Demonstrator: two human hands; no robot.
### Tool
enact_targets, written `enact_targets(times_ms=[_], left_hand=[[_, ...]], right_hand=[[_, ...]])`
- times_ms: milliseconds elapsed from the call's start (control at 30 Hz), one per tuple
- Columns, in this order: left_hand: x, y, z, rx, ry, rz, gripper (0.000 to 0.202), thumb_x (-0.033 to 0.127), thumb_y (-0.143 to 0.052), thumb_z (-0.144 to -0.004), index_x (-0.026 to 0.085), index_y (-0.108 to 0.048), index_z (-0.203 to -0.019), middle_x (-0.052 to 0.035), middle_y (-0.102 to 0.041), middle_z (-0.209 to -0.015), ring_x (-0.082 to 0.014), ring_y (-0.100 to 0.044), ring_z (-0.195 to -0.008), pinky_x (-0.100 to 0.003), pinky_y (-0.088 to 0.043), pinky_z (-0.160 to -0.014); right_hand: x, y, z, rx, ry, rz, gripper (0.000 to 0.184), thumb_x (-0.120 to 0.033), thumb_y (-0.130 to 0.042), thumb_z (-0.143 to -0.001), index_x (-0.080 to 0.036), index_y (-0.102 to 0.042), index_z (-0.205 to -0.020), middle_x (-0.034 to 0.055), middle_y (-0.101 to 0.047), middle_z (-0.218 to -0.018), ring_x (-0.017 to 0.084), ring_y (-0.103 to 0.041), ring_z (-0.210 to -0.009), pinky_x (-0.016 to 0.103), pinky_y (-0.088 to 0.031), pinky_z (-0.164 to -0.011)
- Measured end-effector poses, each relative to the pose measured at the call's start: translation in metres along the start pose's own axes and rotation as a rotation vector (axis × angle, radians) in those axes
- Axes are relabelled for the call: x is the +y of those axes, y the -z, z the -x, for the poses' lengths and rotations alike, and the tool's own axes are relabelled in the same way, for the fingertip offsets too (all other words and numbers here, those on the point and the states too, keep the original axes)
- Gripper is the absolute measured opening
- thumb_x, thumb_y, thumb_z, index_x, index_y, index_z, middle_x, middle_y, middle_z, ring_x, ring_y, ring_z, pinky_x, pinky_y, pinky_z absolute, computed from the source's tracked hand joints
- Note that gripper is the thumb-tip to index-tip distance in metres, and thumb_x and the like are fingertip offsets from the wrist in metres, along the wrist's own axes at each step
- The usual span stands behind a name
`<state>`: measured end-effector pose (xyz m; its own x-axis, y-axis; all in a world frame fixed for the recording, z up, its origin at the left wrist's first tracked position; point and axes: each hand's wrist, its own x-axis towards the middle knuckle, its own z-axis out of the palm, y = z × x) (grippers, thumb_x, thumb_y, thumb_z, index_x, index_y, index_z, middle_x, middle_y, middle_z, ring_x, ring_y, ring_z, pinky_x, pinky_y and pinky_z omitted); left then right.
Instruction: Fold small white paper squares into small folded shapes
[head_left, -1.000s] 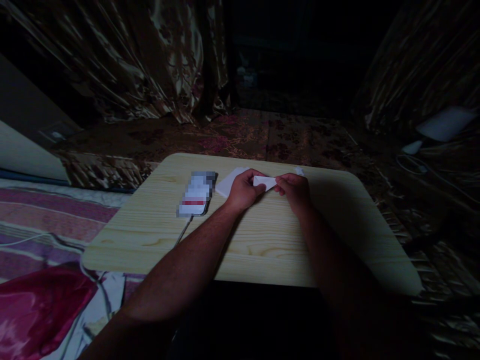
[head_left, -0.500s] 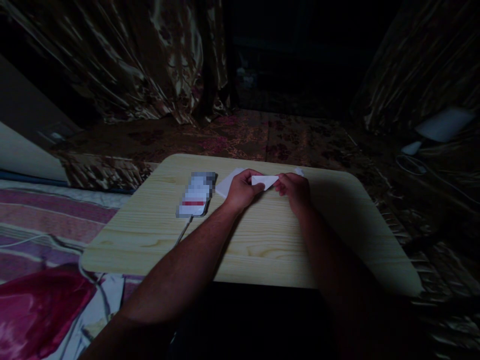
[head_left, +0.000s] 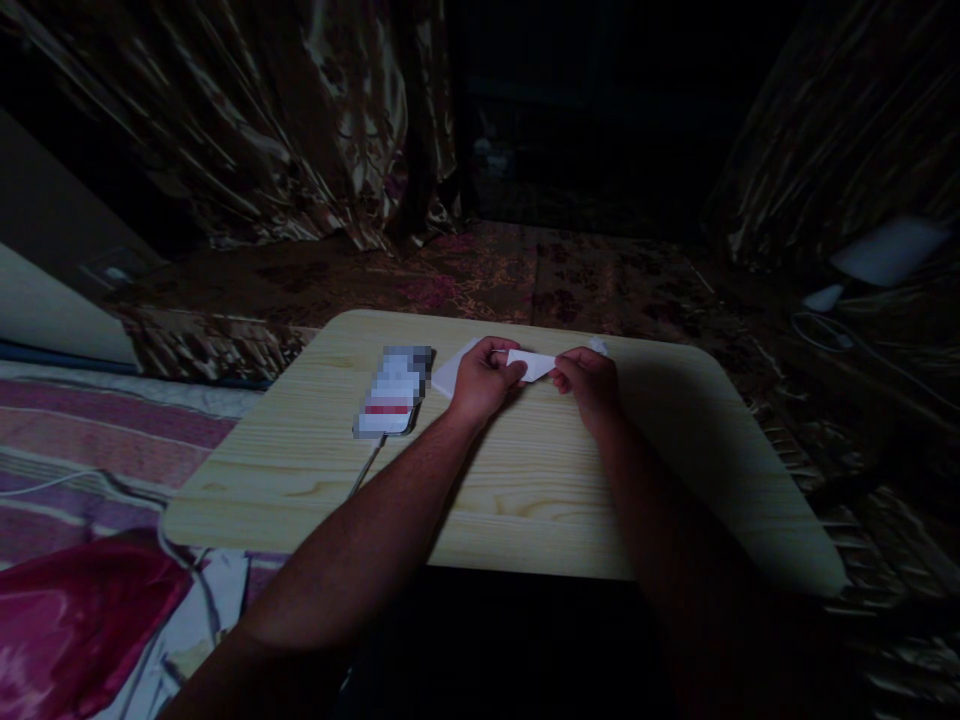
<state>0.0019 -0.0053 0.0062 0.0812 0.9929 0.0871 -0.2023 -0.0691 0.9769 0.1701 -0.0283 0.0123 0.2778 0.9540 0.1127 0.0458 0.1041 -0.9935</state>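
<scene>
A small folded piece of white paper (head_left: 534,366) is held between both hands above the table. My left hand (head_left: 482,382) is closed on its left part, thumb on the near face. At its pointed right end, my right hand (head_left: 589,380) pinches the paper between thumb and fingers. Behind and left of my left hand lies more white paper (head_left: 448,371), partly hidden by that hand. A crumpled white scrap (head_left: 598,345) lies just beyond my right hand.
The low wooden table (head_left: 517,510) bears a phone (head_left: 394,392) with a cable (head_left: 366,465) running off it. A pink bag (head_left: 82,620) rests at lower left on striped bedding (head_left: 180,430). A lamp (head_left: 889,248) stands at right, and curtains (head_left: 360,130) hang behind.
The folded paper has tilted, its right end now slightly lower. My right hand's fingers have closed in more on that tip. The phone and other paper have stayed put.
</scene>
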Motion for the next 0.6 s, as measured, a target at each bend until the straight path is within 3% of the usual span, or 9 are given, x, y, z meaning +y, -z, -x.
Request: enact_targets(times_ms=[267, 600], left_hand=[[-0.006, 0.0009, 0.0011, -0.141, -0.103, -0.089, 0.033, 0.027, -0.081, -0.07, 0.016, -0.073, -0.099, 0.0024, -0.065, -0.066, -0.009, -0.053, -0.052, -0.023, -0.041, -0.052], [-0.0097, 0.0018, -0.0004, -0.152, -0.141, -0.096, 0.037, 0.025, -0.079, -0.072, 0.017, -0.078, -0.108, 0.0013, -0.064, -0.069, -0.0084, -0.052, -0.055, -0.022, -0.039, -0.053]], right_hand=[[0.0005, -0.0002, 0.003, -0.082, 0.009, 0.165, 0.027, -0.045, -0.072, -0.072, -0.019, -0.071, -0.072, -0.0006, -0.067, -0.06, 0.015, -0.058, -0.055, 0.026, -0.044, -0.051], [-0.0036, -0.0013, 0.0066, -0.124, 0.07, 0.243, 0.022, -0.042, -0.072, -0.071, -0.019, -0.071, -0.071, -0.002, -0.063, -0.057, 0.014, -0.053, -0.055, 0.027, -0.038, -0.053]])
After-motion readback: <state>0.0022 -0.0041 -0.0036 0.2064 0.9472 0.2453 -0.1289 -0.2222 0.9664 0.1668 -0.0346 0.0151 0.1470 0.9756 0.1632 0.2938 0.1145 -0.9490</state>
